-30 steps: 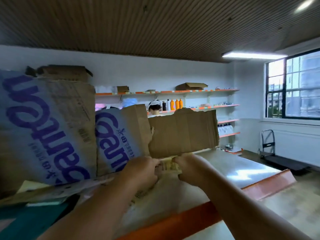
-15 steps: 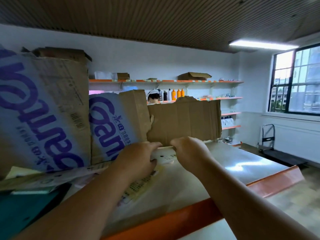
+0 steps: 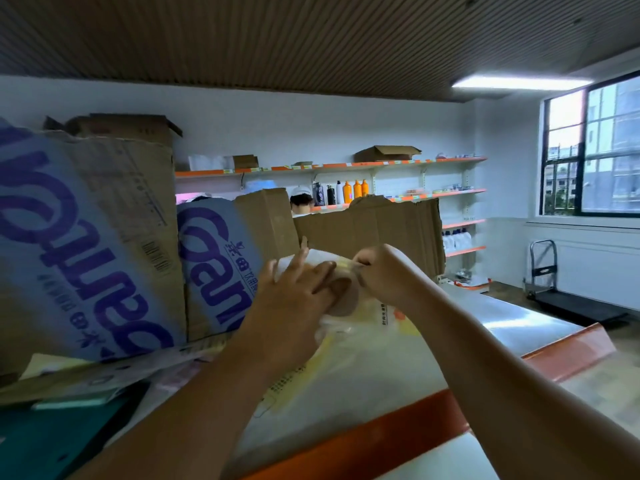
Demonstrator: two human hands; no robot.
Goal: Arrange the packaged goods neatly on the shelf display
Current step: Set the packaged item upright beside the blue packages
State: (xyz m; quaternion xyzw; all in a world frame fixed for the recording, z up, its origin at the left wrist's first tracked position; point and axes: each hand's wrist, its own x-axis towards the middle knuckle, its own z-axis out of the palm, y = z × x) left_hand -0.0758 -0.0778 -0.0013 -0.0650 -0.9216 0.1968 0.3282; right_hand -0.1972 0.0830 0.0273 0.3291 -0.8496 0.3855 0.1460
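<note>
A clear plastic package with yellow print (image 3: 367, 327) lies on top of the shelf unit (image 3: 502, 327), with a tan roll-like item inside it. My left hand (image 3: 298, 289) rests on the package, fingers nearly straight and spread. My right hand (image 3: 384, 271) pinches the package's upper edge with curled fingers. Both hands meet just in front of a torn brown cardboard sheet (image 3: 374, 226) that stands upright behind them.
Two upright cardboard boxes with purple lettering (image 3: 86, 244) (image 3: 221, 258) stand at the left, over flattened cardboard and a teal item (image 3: 52, 438). The shelf's orange front edge (image 3: 346, 441) runs below my arms. A person (image 3: 301, 202), wall shelves with bottles (image 3: 353, 192) and a trolley (image 3: 554, 292) are beyond.
Both hands have lifted the package up off the shelf top. My left hand went from curled fingers to flat, spread fingers on the package. The camera has moved closer.
</note>
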